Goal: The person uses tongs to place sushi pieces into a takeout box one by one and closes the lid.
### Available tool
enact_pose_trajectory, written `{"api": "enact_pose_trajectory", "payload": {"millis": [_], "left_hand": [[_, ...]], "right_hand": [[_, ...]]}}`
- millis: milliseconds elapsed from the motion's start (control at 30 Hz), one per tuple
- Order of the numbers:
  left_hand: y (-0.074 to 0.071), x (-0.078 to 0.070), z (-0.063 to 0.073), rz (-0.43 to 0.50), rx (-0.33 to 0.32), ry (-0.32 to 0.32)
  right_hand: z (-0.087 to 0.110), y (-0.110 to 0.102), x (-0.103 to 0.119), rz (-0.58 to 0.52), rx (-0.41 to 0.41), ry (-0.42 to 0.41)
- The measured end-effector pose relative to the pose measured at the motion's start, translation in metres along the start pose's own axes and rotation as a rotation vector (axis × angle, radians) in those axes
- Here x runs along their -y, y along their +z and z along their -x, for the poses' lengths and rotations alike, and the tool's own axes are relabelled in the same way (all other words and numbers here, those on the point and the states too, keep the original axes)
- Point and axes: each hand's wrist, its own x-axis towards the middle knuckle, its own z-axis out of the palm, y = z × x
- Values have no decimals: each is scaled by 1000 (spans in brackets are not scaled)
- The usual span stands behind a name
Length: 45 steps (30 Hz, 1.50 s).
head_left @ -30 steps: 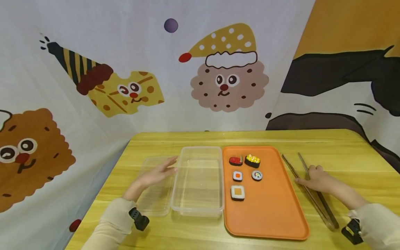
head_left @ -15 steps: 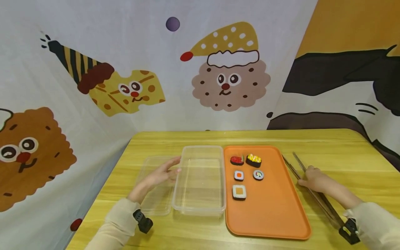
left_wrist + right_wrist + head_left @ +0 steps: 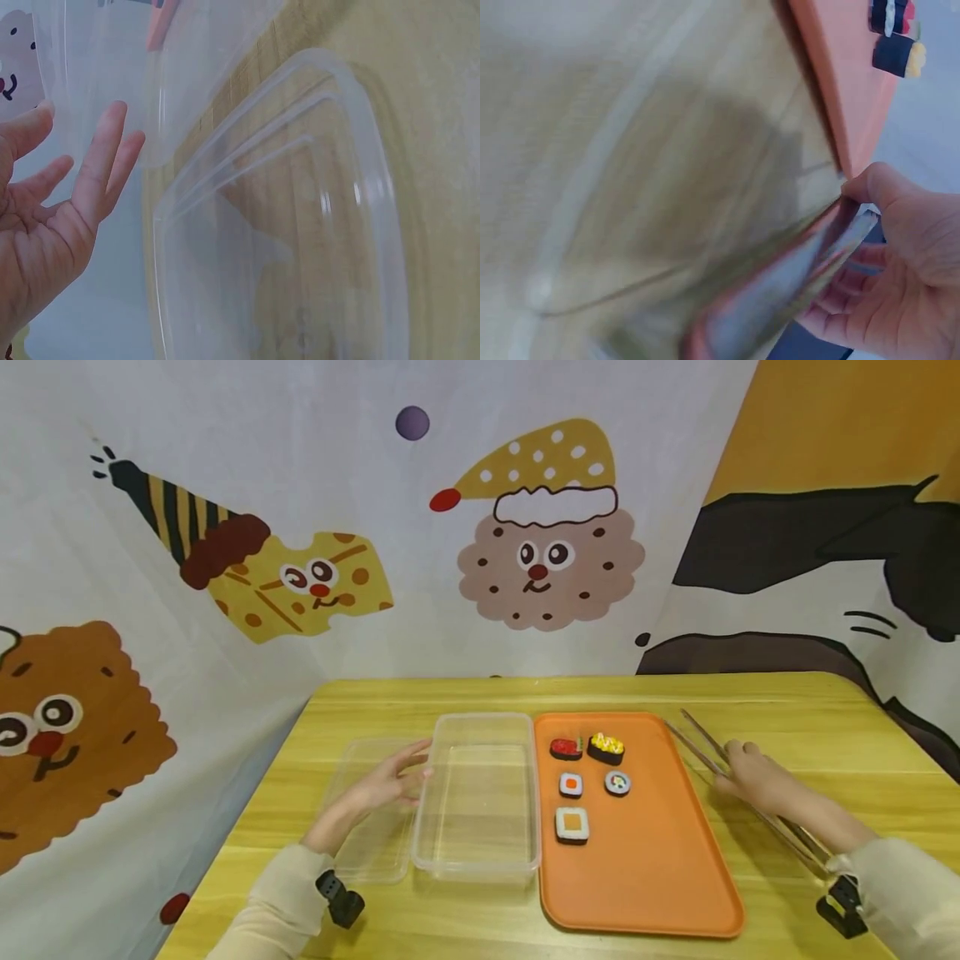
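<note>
My right hand (image 3: 761, 783) pinches a pair of metal tongs (image 3: 705, 734) between thumb and fingers, to the right of the orange tray (image 3: 645, 881). The right wrist view shows the tongs (image 3: 761, 296) blurred, lifted off the table. My left hand (image 3: 384, 783) has its fingers loosely extended at the left wall of a clear plastic box (image 3: 477, 865); whether they touch it I cannot tell. Beneath that hand lies a clear lid (image 3: 375, 852). On the tray sit a red-topped sushi (image 3: 566, 749), a yellow-topped sushi (image 3: 606, 749) and several sushi rolls (image 3: 572, 825).
The box stands against the tray's left edge. All of it is on a yellow wood-grain table (image 3: 480, 935). Behind hangs a white cloth (image 3: 420, 610) printed with cartoon food.
My right hand has taken hold of the tongs and raised them, swinging their tips to the left and farther from me. My left hand has shifted slightly right, toward the box.
</note>
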Motion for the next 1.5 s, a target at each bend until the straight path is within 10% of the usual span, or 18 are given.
{"api": "enact_pose_trajectory", "payload": {"millis": [367,800,1500], "left_hand": [[2,1,1,37,15,-23],[1,-1,5,74,-10,-46],[2,-2,7,76,-13,-38]], "right_hand": [[-16,-14,15,105,-141,-204],[-40,-21,57,322,-118,-462],[-60,-28,102,451,49,-537]]}}
